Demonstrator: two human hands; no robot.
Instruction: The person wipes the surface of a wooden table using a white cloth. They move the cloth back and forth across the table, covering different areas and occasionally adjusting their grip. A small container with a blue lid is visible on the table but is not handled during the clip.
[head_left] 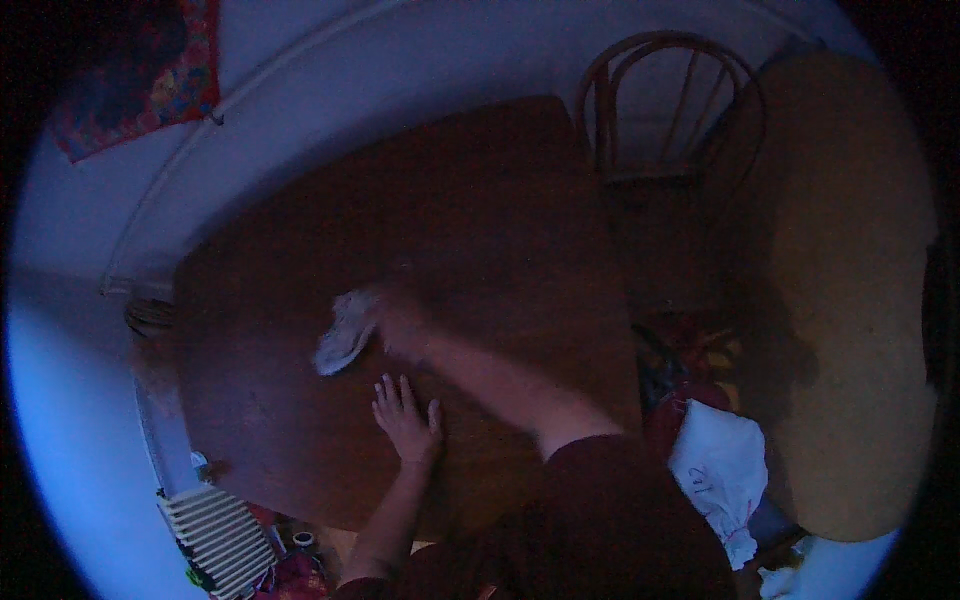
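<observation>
A pale cloth (345,332) lies bunched on the dark brown wooden table (480,200), left of the table's middle. My right hand (400,318), smeared by motion, is closed on the cloth's right end and presses it to the tabletop. Its forearm reaches across from the lower right. Just below the cloth, my left hand (406,418) rests flat on the table with its fingers spread and nothing in it.
A wooden chair with a curved back (660,110) stands beyond the far right corner. To the right is a light brown rounded surface (850,300). A white bag (718,465) sits by the table's right edge. A ribbed white radiator (215,530) is at lower left.
</observation>
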